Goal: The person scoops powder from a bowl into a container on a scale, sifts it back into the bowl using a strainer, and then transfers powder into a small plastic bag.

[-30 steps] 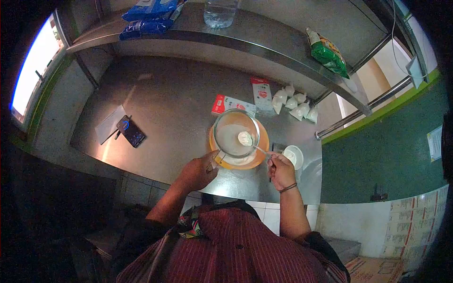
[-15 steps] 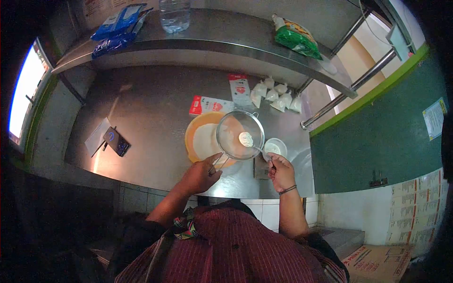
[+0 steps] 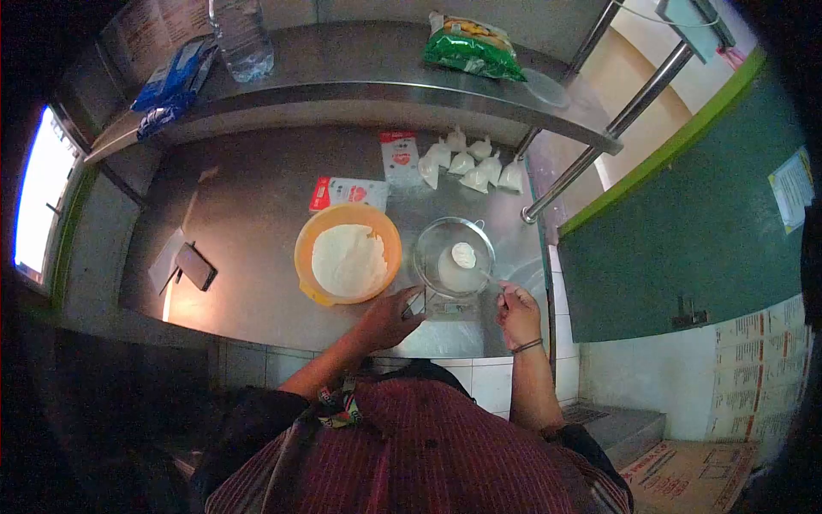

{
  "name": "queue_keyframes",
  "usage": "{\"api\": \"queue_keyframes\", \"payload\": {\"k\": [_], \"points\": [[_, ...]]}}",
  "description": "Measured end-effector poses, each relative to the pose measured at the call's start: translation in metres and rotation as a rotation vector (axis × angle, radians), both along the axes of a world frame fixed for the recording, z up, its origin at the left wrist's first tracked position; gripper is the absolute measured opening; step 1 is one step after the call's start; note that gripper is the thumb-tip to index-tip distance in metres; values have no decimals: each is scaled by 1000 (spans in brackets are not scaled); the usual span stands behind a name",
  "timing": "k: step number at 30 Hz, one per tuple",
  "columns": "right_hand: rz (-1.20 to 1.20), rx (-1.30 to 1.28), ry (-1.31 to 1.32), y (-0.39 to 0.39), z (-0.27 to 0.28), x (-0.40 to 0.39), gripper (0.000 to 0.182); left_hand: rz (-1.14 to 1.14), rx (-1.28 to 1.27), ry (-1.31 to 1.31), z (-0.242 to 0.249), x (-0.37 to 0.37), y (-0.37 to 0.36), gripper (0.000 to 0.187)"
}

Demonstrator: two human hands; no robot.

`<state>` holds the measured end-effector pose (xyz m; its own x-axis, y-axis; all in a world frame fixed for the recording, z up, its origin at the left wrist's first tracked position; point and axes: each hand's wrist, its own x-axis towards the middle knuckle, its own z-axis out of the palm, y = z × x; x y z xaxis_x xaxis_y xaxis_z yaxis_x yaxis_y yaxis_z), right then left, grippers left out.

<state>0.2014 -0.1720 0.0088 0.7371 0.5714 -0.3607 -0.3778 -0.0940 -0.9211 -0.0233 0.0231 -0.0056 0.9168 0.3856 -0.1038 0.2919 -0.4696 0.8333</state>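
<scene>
My left hand (image 3: pixel 396 319) is closed on the handle of a round metal sieve (image 3: pixel 431 244). In my right hand (image 3: pixel 519 315) is a spoon (image 3: pixel 485 275) with a heap of white powder (image 3: pixel 463 254) on it, held over the sieve. Through the mesh a small white container (image 3: pixel 456 276) shows, blurred, below the sieve. A flat dark object, perhaps a scale (image 3: pixel 449 307), lies under it and is mostly hidden. Left of the sieve stands an orange bowl (image 3: pixel 304 276) holding white flour (image 3: pixel 348 259).
Two red-and-white boxes (image 3: pixel 351 194) and several small bags of white powder (image 3: pixel 462 163) lie behind. At left a phone (image 3: pixel 195 266) rests on the steel table (image 3: pixel 248 223). A shelf (image 3: pixel 360 64) above carries a water bottle (image 3: pixel 242 47), blue packets (image 3: pixel 175 81) and a green bag (image 3: pixel 473 51).
The sieve has moved right, off the orange bowl and over the small white container. The loaded spoon has stayed over the sieve. The camera view has shifted, too.
</scene>
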Motion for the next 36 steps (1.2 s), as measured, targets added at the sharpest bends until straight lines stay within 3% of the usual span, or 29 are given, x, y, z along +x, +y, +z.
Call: {"api": "queue_keyframes", "payload": {"k": [9,16,27,33,36], "points": [[42,-33,36,-9,-10,24,26,62,92,-35,-11,18,-15,67],[60,-3,-16,-14,-34,35,25,115,1,131,5,24,-26,66],[138,-104,-369,-13,-60,39,28,110,61,93,-4,24,-30,62],[132,-111,-415,-13,-61,37,29,130,73,17,5,22,-34,62],[145,-77,-538,-16,-71,38,29,147,-32,168,9,23,-34,63]]}}
